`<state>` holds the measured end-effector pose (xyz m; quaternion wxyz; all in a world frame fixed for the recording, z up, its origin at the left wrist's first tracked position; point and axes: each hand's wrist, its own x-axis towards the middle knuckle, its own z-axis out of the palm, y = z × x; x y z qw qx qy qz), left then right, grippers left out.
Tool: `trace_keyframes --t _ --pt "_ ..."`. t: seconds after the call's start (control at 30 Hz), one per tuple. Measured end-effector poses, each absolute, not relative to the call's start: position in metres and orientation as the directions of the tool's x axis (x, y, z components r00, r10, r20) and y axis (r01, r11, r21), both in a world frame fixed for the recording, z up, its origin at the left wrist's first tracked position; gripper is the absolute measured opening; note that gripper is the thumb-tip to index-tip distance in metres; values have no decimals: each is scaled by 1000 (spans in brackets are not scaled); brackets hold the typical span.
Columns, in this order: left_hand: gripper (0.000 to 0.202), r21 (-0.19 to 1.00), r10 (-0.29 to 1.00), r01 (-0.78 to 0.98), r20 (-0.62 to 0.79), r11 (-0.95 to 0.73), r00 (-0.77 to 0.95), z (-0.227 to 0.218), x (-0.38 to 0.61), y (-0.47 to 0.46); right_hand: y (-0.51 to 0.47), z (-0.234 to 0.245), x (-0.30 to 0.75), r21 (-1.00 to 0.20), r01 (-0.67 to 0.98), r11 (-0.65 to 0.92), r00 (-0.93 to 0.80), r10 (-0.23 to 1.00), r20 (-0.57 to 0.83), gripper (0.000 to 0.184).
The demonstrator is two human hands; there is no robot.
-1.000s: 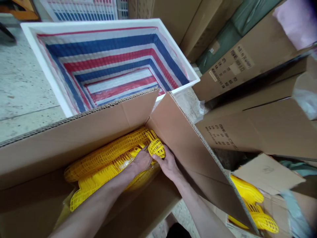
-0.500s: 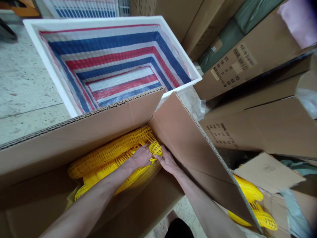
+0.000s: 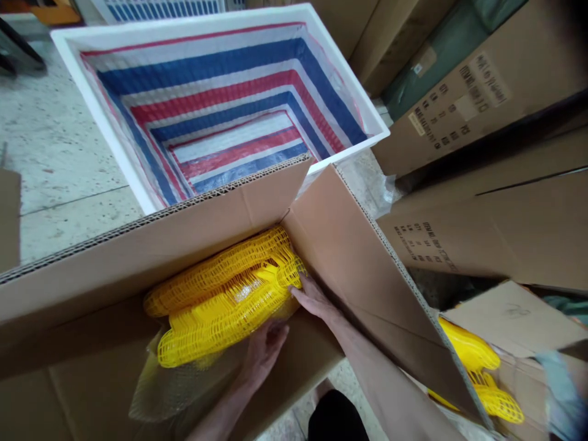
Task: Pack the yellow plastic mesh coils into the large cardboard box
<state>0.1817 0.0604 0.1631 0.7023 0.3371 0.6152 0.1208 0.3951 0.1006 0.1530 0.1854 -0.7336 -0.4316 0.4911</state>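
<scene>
A stack of yellow plastic mesh pieces (image 3: 225,318), nested together with rounded openwork ends, lies inside an open cardboard box (image 3: 151,245). My right hand (image 3: 315,300) grips the stack's right end, thumb in front and fingers partly hidden behind it. Just below the stack, my left hand (image 3: 266,349) is apart from it, fingers loosely bent and nothing visible in them. Clear bubble wrap (image 3: 160,386) is under and beside the stack's near left end.
Beyond the box stands a white crate (image 3: 184,27) lined with striped woven plastic. Tall printed cartons (image 3: 441,122) crowd the right side. More yellow mesh pieces (image 3: 496,398) show at lower right near a loose cardboard flap (image 3: 514,312).
My left hand has let go of the stack's right end and moved down toward me. The stack's top is now uncovered, and it lies slightly further right. My right hand stays at the end.
</scene>
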Motion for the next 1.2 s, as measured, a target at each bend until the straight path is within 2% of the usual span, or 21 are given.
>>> trace_keyframes --t 0.03,0.07,0.1,0.13,0.2,0.27,0.33,0.57,0.67,0.73,0.83,0.93,1.07,1.2 --pt "26 433 419 78 -896 898 148 161 189 48 100 152 394 -687 457 -565 152 811 -565 42" --pt "31 246 256 -106 -962 964 95 158 196 40 99 151 392 -680 458 -573 161 806 -570 43" --pt "35 122 144 -264 -987 957 65 156 203 37 98 150 390 -671 457 -584 175 798 -576 44" --pt "38 68 91 -385 -995 920 42 153 210 38 96 148 389 -662 452 -597 197 791 -579 44" --pt "41 113 117 -547 -993 829 -28 149 220 46 90 144 388 -649 435 -624 243 776 -583 45" --pt "43 168 148 -636 -985 753 -85 146 225 55 84 139 389 -651 401 -645 262 761 -593 46" --pt "46 165 120 -682 -986 713 -114 142 227 61 81 133 393 -665 360 -655 249 754 -608 47" --pt "69 199 -2 -636 -954 746 -301 131 245 72 88 129 396 -631 326 -704 240 707 -665 46" --pt "63 219 46 -644 -961 734 -274 136 240 73 93 131 391 -679 255 -688 265 725 -635 61" --pt "58 234 94 -665 -966 709 -240 140 225 69 98 131 390 -682 270 -679 280 733 -620 67" --pt "54 316 158 -689 -946 652 -284 144 193 62 105 127 393 -631 372 -681 288 731 -619 59" --pt "61 409 194 -676 -907 613 -373 142 171 57 106 122 395 -649 398 -649 284 759 -586 58" --pt "66 417 157 -702 -900 577 -406 137 167 54 106 116 392 -719 364 -592 291 805 -516 54" --pt "63 415 177 -755 -908 507 -381 133 173 54 108 112 392 -725 345 -596 270 803 -532 54"
